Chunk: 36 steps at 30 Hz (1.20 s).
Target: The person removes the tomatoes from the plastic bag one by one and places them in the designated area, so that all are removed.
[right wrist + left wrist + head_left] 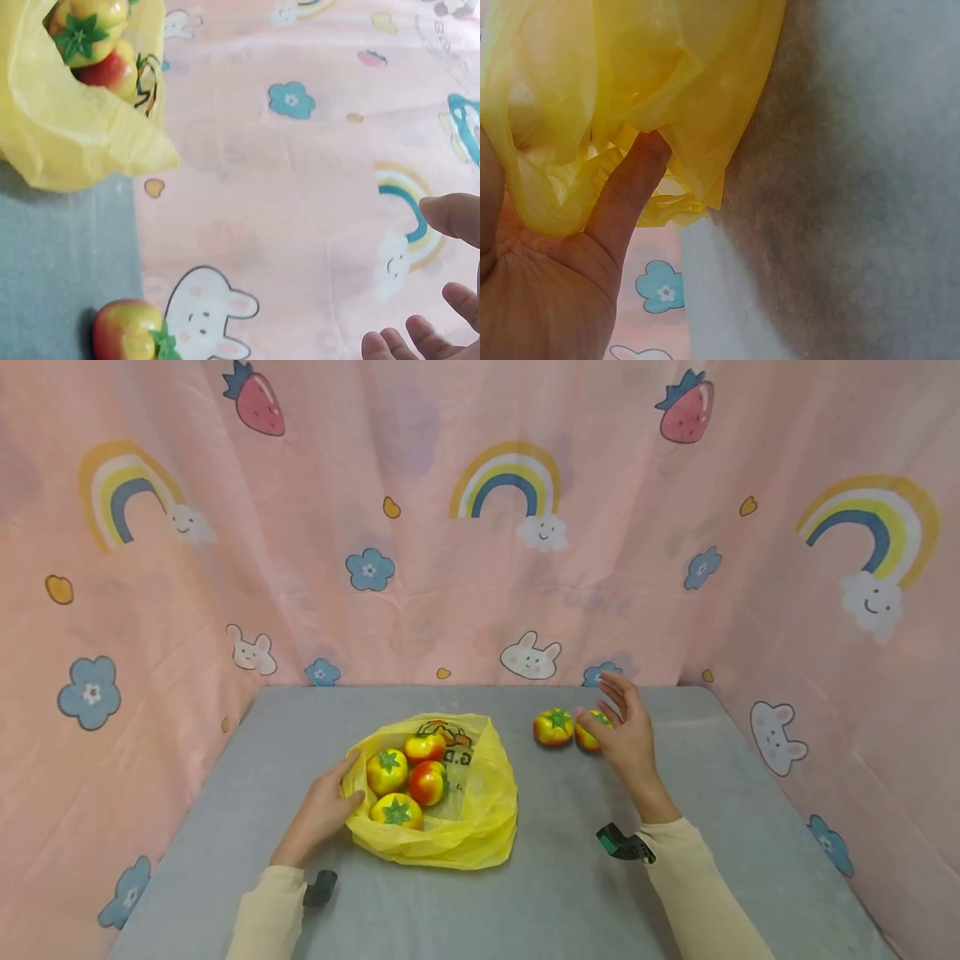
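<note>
A yellow plastic bag (480, 827) lies on the table with its mouth open, several yellow-red tomatoes (387, 771) with green star-shaped tops inside it. My left hand (324, 810) holds the bag's left edge; in the left wrist view the yellow film (667, 67) runs between thumb and fingers. To the bag's right, two similar tomatoes (553, 727) sit side by side at the back. My right hand (632, 739) is raised by the right-hand one and partly covers it, fingers apart and holding nothing. The right wrist view shows one loose tomato (129, 330) away from the fingers.
A grey cloth (570, 893) covers the table. Pink printed curtains (420, 627) hang behind and on both sides, close to the table's edges. Each forearm carries a dark wrist camera (625, 843).
</note>
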{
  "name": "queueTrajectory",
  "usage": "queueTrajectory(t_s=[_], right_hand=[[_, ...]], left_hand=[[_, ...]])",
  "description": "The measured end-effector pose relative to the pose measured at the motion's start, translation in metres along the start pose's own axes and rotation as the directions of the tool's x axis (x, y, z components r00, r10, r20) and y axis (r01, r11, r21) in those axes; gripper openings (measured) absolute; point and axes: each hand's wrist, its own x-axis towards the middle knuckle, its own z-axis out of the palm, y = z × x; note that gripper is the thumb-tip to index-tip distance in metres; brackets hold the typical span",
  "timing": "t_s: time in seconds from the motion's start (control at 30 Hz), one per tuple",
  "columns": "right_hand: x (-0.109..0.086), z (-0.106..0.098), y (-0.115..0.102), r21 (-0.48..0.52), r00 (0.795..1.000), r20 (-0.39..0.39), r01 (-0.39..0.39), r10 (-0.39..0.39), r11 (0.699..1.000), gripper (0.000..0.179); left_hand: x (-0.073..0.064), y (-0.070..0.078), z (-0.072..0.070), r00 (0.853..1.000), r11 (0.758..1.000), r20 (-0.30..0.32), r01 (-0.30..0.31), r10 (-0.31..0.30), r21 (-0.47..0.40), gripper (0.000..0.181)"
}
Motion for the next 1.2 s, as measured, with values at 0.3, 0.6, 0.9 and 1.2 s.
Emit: queueTrajectory(t_s=[0.3,0.6,0.9,1.2], right_hand=[[-0.012,0.011,-0.016,0.032,0.998,0.032,0.054,-0.055,0.998,0.064],[-0.020,0.020,-0.027,0.043,0.991,0.066,0.115,-0.118,0.992,0.065],[-0.032,0.031,-0.037,0.112,0.986,0.106,0.120,-0.132,0.986,0.067],[-0.045,0.045,-0.032,0.099,0.972,0.196,0.112,-0.130,0.989,0.065]], left_hand=[[-0.002,-0.001,0.000,1.000,1.000,0.002,-0.010,0.010,0.005,0.068],[-0.003,-0.003,0.000,1.000,1.000,-0.005,-0.021,0.021,0.007,0.068],[-0.003,-0.003,0.002,1.000,1.000,-0.004,-0.005,0.005,0.003,0.067],[-0.002,-0.002,0.004,1.000,1.000,-0.010,-0.007,0.007,0.002,0.067]])
